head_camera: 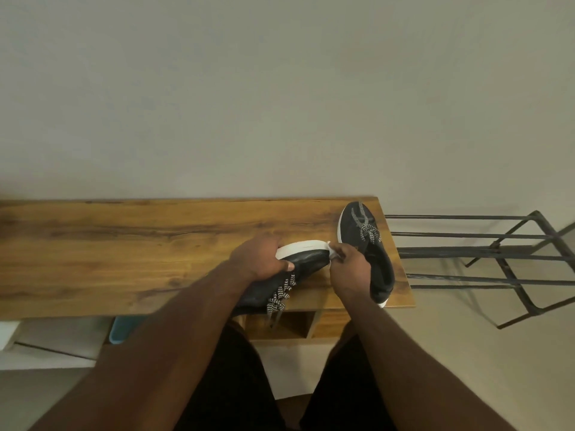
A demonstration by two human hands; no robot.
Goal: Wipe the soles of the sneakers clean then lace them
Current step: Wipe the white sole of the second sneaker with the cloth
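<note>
Gripping a tilted black sneaker (289,269) at the wooden table's (124,244) near edge, the left hand (259,258) curls round it; the right hand (350,265) pinches a white cloth (330,247) against its white sole. A second sneaker (370,250) lies at three o'clock.

Tilted sneaker (298,262); upright sneaker (370,244).

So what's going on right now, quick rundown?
Left hand grips tilted sneaker. Right hand pinches white wipe at its sole. Second sneaker waits on table. Nothing blocking.
</note>
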